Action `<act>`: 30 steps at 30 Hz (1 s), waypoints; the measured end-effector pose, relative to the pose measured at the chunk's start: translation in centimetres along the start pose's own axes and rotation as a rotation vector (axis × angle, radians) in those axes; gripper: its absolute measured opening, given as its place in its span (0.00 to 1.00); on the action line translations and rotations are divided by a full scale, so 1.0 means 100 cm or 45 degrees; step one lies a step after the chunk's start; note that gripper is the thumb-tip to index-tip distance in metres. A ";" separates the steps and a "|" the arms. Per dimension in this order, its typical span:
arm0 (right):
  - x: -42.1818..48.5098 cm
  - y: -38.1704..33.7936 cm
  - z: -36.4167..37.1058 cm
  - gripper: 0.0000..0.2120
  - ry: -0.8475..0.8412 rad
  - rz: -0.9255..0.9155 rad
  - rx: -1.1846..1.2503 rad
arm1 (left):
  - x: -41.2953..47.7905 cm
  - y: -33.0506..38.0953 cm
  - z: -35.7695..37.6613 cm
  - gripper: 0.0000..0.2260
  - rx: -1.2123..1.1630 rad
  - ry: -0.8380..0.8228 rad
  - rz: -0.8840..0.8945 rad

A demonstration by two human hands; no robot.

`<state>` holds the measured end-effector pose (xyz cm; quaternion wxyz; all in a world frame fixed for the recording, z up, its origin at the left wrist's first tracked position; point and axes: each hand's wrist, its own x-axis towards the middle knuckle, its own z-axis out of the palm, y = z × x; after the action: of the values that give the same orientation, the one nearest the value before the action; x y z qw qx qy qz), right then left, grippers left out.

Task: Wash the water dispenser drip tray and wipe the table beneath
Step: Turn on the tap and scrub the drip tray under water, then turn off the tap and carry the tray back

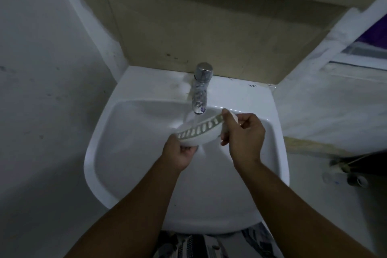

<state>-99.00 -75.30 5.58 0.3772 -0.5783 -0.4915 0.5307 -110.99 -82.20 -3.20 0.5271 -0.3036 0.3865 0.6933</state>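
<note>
The white drip tray (199, 135), with a grey slotted grille along its top, is held tilted over the white sink (125, 132). Water runs from the chrome tap (201, 88) onto the tray's upper side. My left hand (181, 154) grips the tray's lower left end from underneath. My right hand (244, 134) grips its upper right end, thumb on top.
The sink is mounted against a beige wall panel (209, 27), with white walls close on the left and right. A window frame (360, 56) sits at the upper right. A pipe fitting (354, 179) lies low on the right.
</note>
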 end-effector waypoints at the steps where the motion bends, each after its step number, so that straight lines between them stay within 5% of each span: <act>1: -0.001 -0.002 0.001 0.21 0.015 0.051 0.041 | -0.002 -0.002 -0.001 0.14 0.006 -0.015 0.016; 8: 0.011 0.012 -0.003 0.15 0.006 0.556 0.304 | -0.012 0.011 -0.009 0.25 -0.003 -0.187 0.045; 12: 0.014 0.026 0.008 0.14 -0.175 0.670 -0.028 | -0.026 0.025 -0.003 0.26 0.089 -0.183 0.305; 15: 0.014 0.021 0.016 0.11 -0.197 0.391 -0.386 | -0.044 0.036 0.002 0.17 0.450 -0.132 0.567; 18: 0.012 0.002 0.023 0.08 -0.121 0.052 -0.404 | -0.063 0.045 0.008 0.15 0.865 -0.153 0.847; 24: 0.017 -0.047 0.032 0.21 -0.204 -0.764 -0.435 | -0.091 0.053 0.019 0.17 1.537 -0.391 1.277; 30: 0.022 -0.070 0.023 0.27 -0.465 -1.097 -0.613 | -0.117 0.047 0.021 0.24 2.609 -0.421 1.713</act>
<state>-102.53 -71.78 11.37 0.3261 -0.2920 -0.8505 0.2916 -112.45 -86.87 8.64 0.1030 0.5989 0.7589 0.2341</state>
